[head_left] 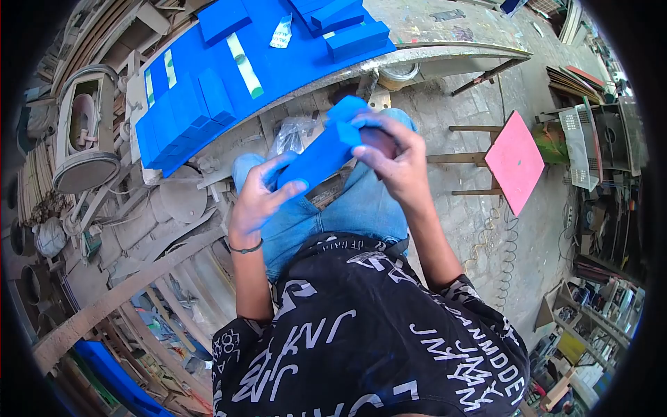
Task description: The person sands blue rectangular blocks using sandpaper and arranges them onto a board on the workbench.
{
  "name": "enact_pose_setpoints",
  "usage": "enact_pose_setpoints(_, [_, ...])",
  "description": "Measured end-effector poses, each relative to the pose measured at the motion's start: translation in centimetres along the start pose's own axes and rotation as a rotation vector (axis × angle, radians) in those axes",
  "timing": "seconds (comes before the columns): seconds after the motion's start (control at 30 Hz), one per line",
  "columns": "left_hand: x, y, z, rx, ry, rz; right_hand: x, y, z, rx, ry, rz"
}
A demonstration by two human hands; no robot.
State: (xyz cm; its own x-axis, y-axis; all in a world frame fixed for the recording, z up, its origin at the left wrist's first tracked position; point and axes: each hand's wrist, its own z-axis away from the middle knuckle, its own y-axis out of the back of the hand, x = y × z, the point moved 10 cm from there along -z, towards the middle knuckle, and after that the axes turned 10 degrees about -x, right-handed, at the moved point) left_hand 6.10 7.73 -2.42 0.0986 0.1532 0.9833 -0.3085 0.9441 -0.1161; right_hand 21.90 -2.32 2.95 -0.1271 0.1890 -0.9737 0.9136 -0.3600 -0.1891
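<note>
A long blue block [316,158] is held slantwise above my lap. My left hand [262,194] is closed round its near left end, thumb along the lower side. At the other end, my right hand [392,156] pinches the block with thumb and fingers; the fingers are partly blurred. A brownish patch inside that grip is too smeared to name. Just beyond the block's far end shows another blue piece [346,108]; whether my right hand touches it, I cannot tell. Below the block, a clear plastic bag [288,135] lies near my knees.
In front stands a bench with a blue sheet [278,78] on it, bearing stacked blue blocks [184,115] at left and more blocks [358,40] at right. A pink-topped stool [515,163] is to my right. A wooden frame [87,132] and scrap wood crowd the left.
</note>
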Motion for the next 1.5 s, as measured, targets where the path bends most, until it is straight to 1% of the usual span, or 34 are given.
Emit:
enact_pose_setpoints(0.03, [-0.9, 0.5, 0.4, 0.026, 0.018, 0.022, -0.9, 0.8, -0.2, 0.018, 0.086, 0.114])
enact_pose_setpoints(0.1, [-2.0, 1.2, 0.8, 0.056, 0.036, 0.044, -0.7, 1.8, -0.4, 0.032, 0.079, 0.099])
enact_pose_setpoints(0.17, [-2.9, 1.1, 1.1, 0.023, 0.05, 0.167, -0.6, 2.0, -0.5, 0.039, 0.076, 0.064])
enact_pose_setpoints(0.2, [-3.2, 1.1, 1.1, 0.029, 0.049, 0.168, -0.7, 2.0, -0.6, 0.033, 0.075, 0.064])
enact_pose_setpoints(0.27, [-2.9, 1.1, 0.9, 0.026, -0.031, 0.174, -1.0, 2.3, -0.8, 0.037, 0.088, 0.051])
enact_pose_setpoints(0.3, [-3.2, 1.4, 0.9, 0.03, -0.032, 0.173, -1.2, 2.3, -0.8, 0.033, 0.088, 0.049])
enact_pose_setpoints(0.37, [-4.0, 1.5, 0.7, -0.007, -0.021, 0.299, -2.0, 1.7, -1.0, -0.033, 0.108, 0.13])
enact_pose_setpoints(0.4, [-3.5, 1.4, 0.5, -0.008, -0.023, 0.299, -2.2, 1.5, -0.9, -0.032, 0.109, 0.131])
enact_pose_setpoints(0.5, [-1.4, 0.2, -0.1, -0.038, -0.034, 0.236, -2.0, -0.5, -0.8, -0.124, 0.087, 0.21])
enact_pose_setpoints(0.57, [0.7, -0.7, -0.3, -0.015, -0.03, 0.015, -1.4, -1.1, -0.9, -0.125, 0.08, 0.211])
enact_pose_setpoints(0.6, [1.2, -0.9, -0.5, -0.013, -0.029, 0.016, -1.2, -1.2, -0.9, -0.128, 0.075, 0.209])
enact_pose_setpoints(0.67, [3.6, -1.5, -0.6, 0.005, -0.149, -0.397, -1.5, -1.1, -1.4, -0.129, 0.09, 0.25])
enact_pose_setpoints(0.7, [3.8, -1.9, -0.6, 0.004, -0.148, -0.394, -2.3, -1.1, -1.8, -0.118, 0.092, 0.268])
enact_pose_setpoints(0.73, [3.5, -1.8, -0.4, 0.052, -0.125, -0.21, -3.0, -1.0, -2.1, -0.106, 0.094, 0.285])
enact_pose_setpoints(0.77, [3.0, -1.7, -0.4, 0.1, -0.101, -0.029, -4.0, -1.3, -2.4, -0.108, 0.15, 0.376])
enact_pose_setpoints(0.8, [2.9, -1.8, -0.9, 0.102, -0.102, -0.03, -4.6, -1.6, -2.6, -0.109, 0.152, 0.375])
enact_pose_setpoints(0.87, [3.3, -3.0, -2.0, -0.091, -0.327, 0.806, -3.2, -0.7, -3.1, 0.011, -0.018, 0.068])
enact_pose_setpoints(0.9, [3.1, -3.0, -2.0, -0.044, -0.284, 0.828, -3.7, -1.0, -3.2, 0.012, 0.044, 0.172])
enact_pose_setpoints(0.93, [3.5, -3.2, -1.8, -0.02, -0.294, 0.829, -4.8, -1.7, -2.7, 0.11, 0.24, 0.467])
enact_pose_setpoints(1.0, [3.6, -3.4, -2.5, 0.047, -0.275, 1.042, -4.9, -3.1, -2.7, 0.078, 0.352, 0.463])
enact_pose_setpoints(1.03, [3.4, -3.4, -2.6, 0.049, -0.275, 1.046, -4.4, -2.7, -3.1, 0.075, 0.348, 0.465])
enact_pose_setpoints(1.1, [2.6, -3.4, -2.9, 0.049, -0.212, 1.102, -5.4, -5.2, -3.2, -0.102, 0.646, 0.815])
enact_pose_setpoints(1.13, [2.4, -3.3, -2.9, 0.05, -0.212, 1.103, -5.0, -5.1, -3.4, -0.103, 0.645, 0.816])
enact_pose_setpoints(1.2, [2.0, -2.9, -2.9, 0.058, -0.203, 0.993, -4.0, -6.6, -3.7, -0.266, 0.659, 0.797])
enact_pose_setpoints(1.23, [1.8, -2.7, -2.9, 0.061, -0.21, 0.991, -3.7, -7.4, -3.6, -0.348, 0.648, 0.784])
enact_pose_setpoints(1.27, [1.7, -2.6, -2.9, 0.043, -0.212, 1.019, -3.8, -7.6, -3.2, -0.355, 0.653, 0.781])
enact_pose_setpoints(1.3, [1.5, -2.6, -2.8, 0.024, -0.211, 1.048, -3.3, -8.0, -2.9, -0.414, 0.602, 0.75])
enact_pose_setpoints(1.33, [1.3, -2.4, -2.6, 0.03, -0.216, 1.047, -2.8, -8.4, -2.4, -0.471, 0.55, 0.719])
enact_pose_setpoints(1.37, [0.8, -2.2, -2.4, 0.052, -0.199, 1.113, -2.9, -8.9, -1.7, -0.51, 0.529, 0.683])
enact_pose_setpoints(1.4, [0.8, -2.4, -2.2, 0.075, -0.179, 1.18, -3.2, -9.2, -1.0, -0.516, 0.529, 0.68])
enact_pose_setpoints(1.43, [1.2, -2.7, -2.4, 0.078, -0.179, 1.18, -3.3, -9.8, -0.1, -0.587, 0.532, 0.636])
enact_pose_setpoints(1.5, [-1.7, -0.6, -0.6, 0.622, 0.065, 0.942, -3.8, -10.2, 1.1, -0.691, 0.52, 0.56])
